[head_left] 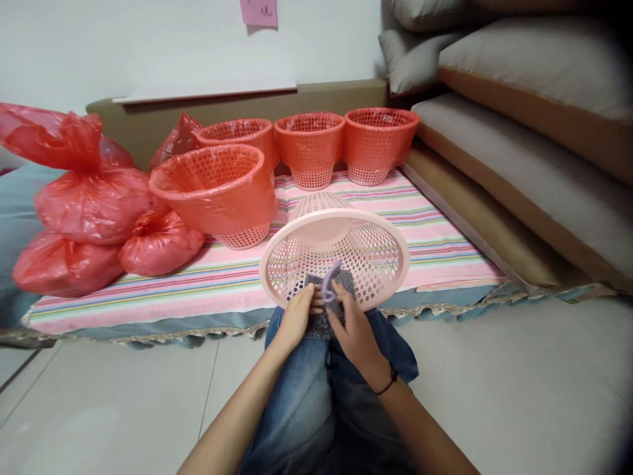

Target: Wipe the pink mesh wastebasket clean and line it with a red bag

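Note:
A pale pink perforated basket [336, 254] lies on its side on the striped mat, its open mouth facing me. At its lower rim both hands work a small grey cloth-like piece [324, 316] with a lilac loop or string [330, 280] sticking up from it. My left hand [297, 315] pinches the grey piece from the left. My right hand [352, 323] grips it from the right, fingers closed by the lilac loop. A dark band circles my right wrist. My knees in blue jeans are below.
Several pink baskets lined with red plastic bags [217, 188] stand on the striped mat [425, 218] behind. Filled, tied red bags [93, 204] pile at the left. Stacked cushions [534, 152] rise at the right. Pale floor tiles [519, 382] surround me.

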Available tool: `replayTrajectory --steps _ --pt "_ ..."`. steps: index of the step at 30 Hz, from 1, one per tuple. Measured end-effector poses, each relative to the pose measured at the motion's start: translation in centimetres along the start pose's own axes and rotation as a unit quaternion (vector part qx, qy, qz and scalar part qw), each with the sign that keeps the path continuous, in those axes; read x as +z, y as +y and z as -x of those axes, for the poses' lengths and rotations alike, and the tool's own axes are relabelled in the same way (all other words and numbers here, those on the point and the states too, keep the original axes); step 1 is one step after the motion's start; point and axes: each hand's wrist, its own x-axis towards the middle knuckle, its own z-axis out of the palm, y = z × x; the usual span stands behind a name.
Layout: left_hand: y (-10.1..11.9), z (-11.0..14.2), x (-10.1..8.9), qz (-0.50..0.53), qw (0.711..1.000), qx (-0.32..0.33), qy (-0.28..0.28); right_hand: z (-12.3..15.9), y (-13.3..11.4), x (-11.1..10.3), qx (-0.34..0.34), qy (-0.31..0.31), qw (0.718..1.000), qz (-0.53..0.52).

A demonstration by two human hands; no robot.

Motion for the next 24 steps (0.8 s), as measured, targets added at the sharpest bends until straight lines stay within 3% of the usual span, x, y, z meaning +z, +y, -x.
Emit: replayTrajectory --steps 2,4,9,14,17,24 --pt "-0.5 0.5 -0.4 -0.014 0.999 -0.044 0.005 0.1 -0.1 0.7 -0.047 -0.094 0.994 0.039" --pt "-1.1 0.8 -0.3 -0.082 0.995 -0.054 0.015 0.4 0.1 0.9 -0.058 -0.15 0.985 0.06" --pt "0.0 1.7 0.2 -0.29 0.956 -0.046 0.007 1.5 1.6 -0.8 -0.024 -0.112 0.991 0.067" --pt "1.5 3.6 -0.4 -0.416 0.901 -0.11 -0.046 1.9 2.4 -2.4 -0.045 -0.182 0.975 0.116" --pt "1.0 4.8 -0.9 -0.407 0.9 -0.143 -0.068 1.4 2.1 -2.5 -0.046 -0.203 0.966 0.151" --pt "-1.3 5.4 -0.5 -0.233 0.956 -0.173 -0.038 1.1 2.5 -3.3 -0.072 -0.287 0.946 0.135"
